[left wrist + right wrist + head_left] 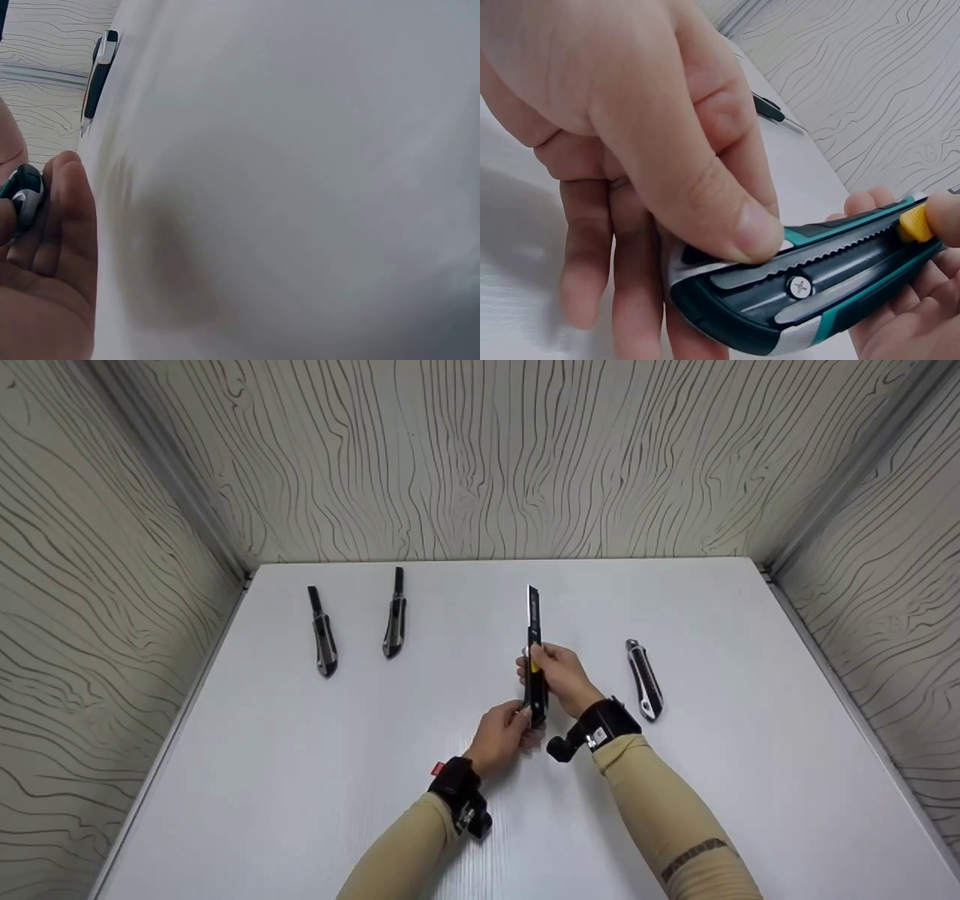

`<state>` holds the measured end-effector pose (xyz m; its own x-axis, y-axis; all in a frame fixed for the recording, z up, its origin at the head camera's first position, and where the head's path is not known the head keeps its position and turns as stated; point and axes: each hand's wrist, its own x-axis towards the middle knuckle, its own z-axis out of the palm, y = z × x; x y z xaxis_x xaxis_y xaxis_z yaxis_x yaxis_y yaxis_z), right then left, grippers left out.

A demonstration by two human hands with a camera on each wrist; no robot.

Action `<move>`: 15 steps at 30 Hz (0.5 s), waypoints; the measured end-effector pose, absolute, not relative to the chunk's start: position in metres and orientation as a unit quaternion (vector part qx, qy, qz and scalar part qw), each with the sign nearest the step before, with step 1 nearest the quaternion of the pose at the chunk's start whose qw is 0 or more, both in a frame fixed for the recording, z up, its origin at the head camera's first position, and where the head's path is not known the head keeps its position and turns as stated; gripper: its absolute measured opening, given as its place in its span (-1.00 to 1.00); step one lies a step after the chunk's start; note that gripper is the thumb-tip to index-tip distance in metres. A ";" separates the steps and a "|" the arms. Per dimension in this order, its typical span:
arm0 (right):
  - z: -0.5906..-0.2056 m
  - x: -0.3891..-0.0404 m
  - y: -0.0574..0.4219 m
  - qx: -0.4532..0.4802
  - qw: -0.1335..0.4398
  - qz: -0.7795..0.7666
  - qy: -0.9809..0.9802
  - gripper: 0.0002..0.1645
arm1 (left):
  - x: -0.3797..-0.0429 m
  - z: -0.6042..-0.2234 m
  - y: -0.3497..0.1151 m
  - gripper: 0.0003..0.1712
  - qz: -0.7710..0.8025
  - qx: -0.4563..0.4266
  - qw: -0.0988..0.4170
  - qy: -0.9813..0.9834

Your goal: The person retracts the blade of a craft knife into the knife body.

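Note:
A utility knife (535, 690) stands out from between my two hands, its long dark blade (533, 606) extended toward the back wall. My right hand (568, 679) grips the upper part of its handle, with the thumb on the yellow slider (915, 224). At the butt end, my left hand (499, 739) pinches the handle between thumb and fingers. In the right wrist view the handle is black and green with silver parts, a toothed slot and a screw (799, 286). The left wrist view catches the butt (28, 191) against my left fingers.
Two more utility knives (325, 643) (394, 626) lie at the back left with dark blades out. Right of my right hand lies another utility knife (646, 681), no blade showing. All rest on a white table (300, 780), with wood-patterned walls (480, 457) at the back and sides.

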<state>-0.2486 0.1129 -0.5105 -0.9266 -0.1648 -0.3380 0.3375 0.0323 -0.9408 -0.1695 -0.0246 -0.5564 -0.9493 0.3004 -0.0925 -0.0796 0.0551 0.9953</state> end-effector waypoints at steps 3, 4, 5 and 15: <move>-0.511 -0.249 0.113 0.063 0.182 -0.692 0.696 -0.51 | -0.170 -0.556 -0.025 -0.69 0.688 0.075 0.152 0.705; -0.511 -0.249 0.113 0.064 0.182 -0.692 0.696 -0.51 | -0.171 -0.557 -0.025 -0.69 0.692 0.073 0.160 0.700; -0.511 -0.249 0.113 0.065 0.181 -0.692 0.696 -0.52 | -0.171 -0.558 -0.025 -0.70 0.696 0.072 0.168 0.694; -0.512 -0.247 0.113 0.057 0.188 -0.700 0.687 -0.51 | -0.173 -0.563 -0.025 -0.71 0.712 0.074 0.165 0.679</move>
<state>-0.2473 0.1134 -0.5120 -0.9226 -0.1858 -0.3382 0.3415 0.0147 -0.9398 -0.1727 -0.0249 -0.5627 -0.9342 0.3363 -0.1189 -0.1347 -0.0238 0.9906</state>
